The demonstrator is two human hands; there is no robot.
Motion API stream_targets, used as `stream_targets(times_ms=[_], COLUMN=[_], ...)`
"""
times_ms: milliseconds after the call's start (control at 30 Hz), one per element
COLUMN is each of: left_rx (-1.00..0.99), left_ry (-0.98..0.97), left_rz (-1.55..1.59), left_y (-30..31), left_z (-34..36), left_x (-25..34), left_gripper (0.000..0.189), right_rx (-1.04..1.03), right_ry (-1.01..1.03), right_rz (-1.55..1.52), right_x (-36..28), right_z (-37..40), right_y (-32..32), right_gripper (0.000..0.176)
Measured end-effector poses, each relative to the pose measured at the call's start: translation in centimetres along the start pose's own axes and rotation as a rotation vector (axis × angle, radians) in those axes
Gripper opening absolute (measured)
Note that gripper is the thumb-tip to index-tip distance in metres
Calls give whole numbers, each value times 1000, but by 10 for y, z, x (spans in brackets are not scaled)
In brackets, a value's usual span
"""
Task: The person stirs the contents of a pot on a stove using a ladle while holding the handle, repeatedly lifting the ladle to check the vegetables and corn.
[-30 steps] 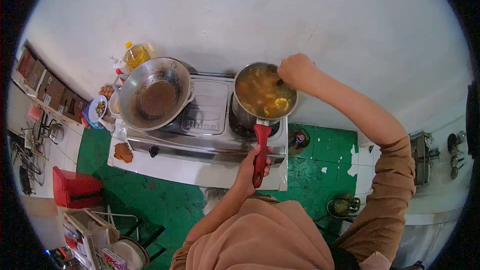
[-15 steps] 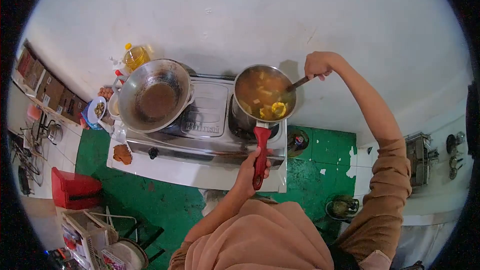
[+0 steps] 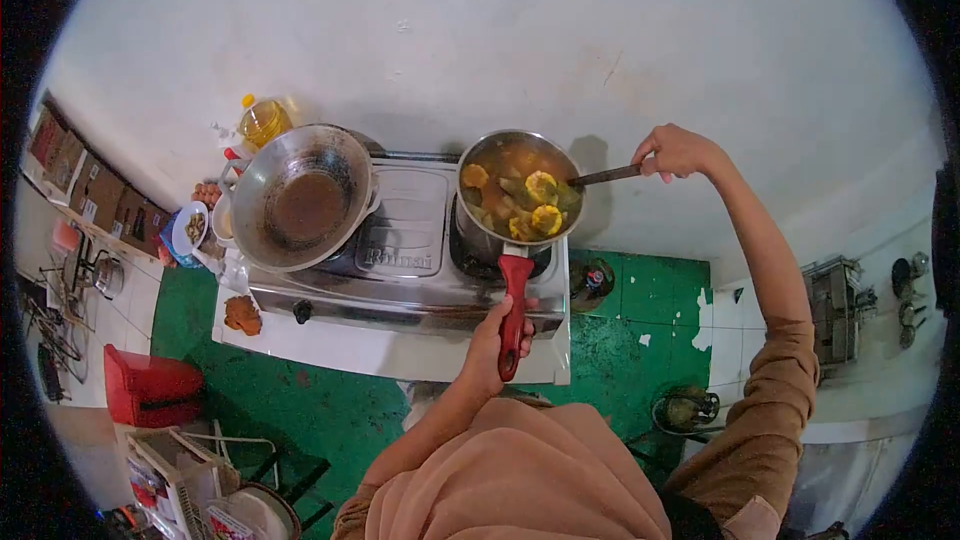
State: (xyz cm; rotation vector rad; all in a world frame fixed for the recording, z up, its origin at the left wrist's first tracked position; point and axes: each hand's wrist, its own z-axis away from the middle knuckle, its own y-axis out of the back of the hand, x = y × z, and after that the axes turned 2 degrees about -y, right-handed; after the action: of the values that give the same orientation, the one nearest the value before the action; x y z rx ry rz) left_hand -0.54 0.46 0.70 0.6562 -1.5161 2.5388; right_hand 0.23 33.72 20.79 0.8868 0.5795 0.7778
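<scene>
Probably, the saucepan (image 3: pixel 484 237) on the stove (image 3: pixel 400 308) is made heavy and spill-prone by its soup (image 3: pixel 518 162), so is best held by the red handle (image 3: pixel 514 325), wrapped by the left hand (image 3: pixel 489 342). The dark utensil (image 3: pixel 608 175) is pinched in the right hand (image 3: pixel 678 152); more corn (image 3: pixel 541 186) is exposed than half a second ago.

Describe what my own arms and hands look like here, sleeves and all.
Your ungloved left hand and ungloved right hand show no watch or bracelet at the wrist. The brown fabric right sleeve gathers in folds around the elbow; the brown fabric left sleeve shows only partly, beside the loose dusty-pink cloth draped over your chest.
</scene>
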Motion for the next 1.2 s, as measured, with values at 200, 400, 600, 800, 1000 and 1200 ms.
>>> stream_targets(times_ms=[200, 400, 600, 800, 1000, 1200], left_rx=[18, 2, 6, 21, 15, 8], left_ry=[-5, -7, -16, -13, -6, -15], left_rz=[13, 28, 21, 34, 31, 16], left_y=[-2, -1, -3, -2, -2, 0], left_z=[1, 0, 1, 1, 1, 0], left_x=[1, 0, 0, -1, 0, -2], left_gripper=[44, 46, 48, 47, 47, 46], right_rx=[178, 466, 601, 700, 820, 846], right_ry=[133, 143, 127, 74, 129, 280], right_rz=[49, 132, 237, 286, 371, 421], right_x=[12, 5, 0, -1, -5, 3], right_z=[26, 63, 83, 96, 110, 129], right_y=[-24, -61, -92, -121, -140, -128], right_gripper=[25, 29, 27, 33, 35, 39])
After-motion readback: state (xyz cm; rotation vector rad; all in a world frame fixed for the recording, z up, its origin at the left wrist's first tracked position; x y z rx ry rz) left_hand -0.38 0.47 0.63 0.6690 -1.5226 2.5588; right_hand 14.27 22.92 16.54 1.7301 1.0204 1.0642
